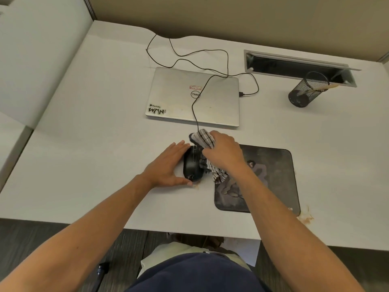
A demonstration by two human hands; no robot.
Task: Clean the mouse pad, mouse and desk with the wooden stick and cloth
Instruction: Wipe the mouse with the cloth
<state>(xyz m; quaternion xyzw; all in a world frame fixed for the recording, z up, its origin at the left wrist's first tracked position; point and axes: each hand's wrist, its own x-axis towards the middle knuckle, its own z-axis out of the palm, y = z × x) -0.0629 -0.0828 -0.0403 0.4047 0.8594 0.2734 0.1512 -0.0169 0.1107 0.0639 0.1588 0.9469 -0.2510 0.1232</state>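
A black wired mouse (191,165) lies on the white desk (84,165), just left of the dark printed mouse pad (271,178). My left hand (168,165) rests against the mouse's left side with straight fingers and the thumb at its near end. My right hand (224,152) grips a bunched white cloth with dark checks (205,139) and presses it on the mouse's right front side; a tail of the cloth hangs onto the pad. A wooden stick (325,87) leans in the black mesh cup (305,91) at the back right.
A closed silver laptop (193,98) lies behind the mouse, with the mouse cable (195,114) running across its lid. An open cable tray (294,66) sits at the back right. Brown stains mark the desk near the pad's front right corner (306,218) and below the mouse (196,187).
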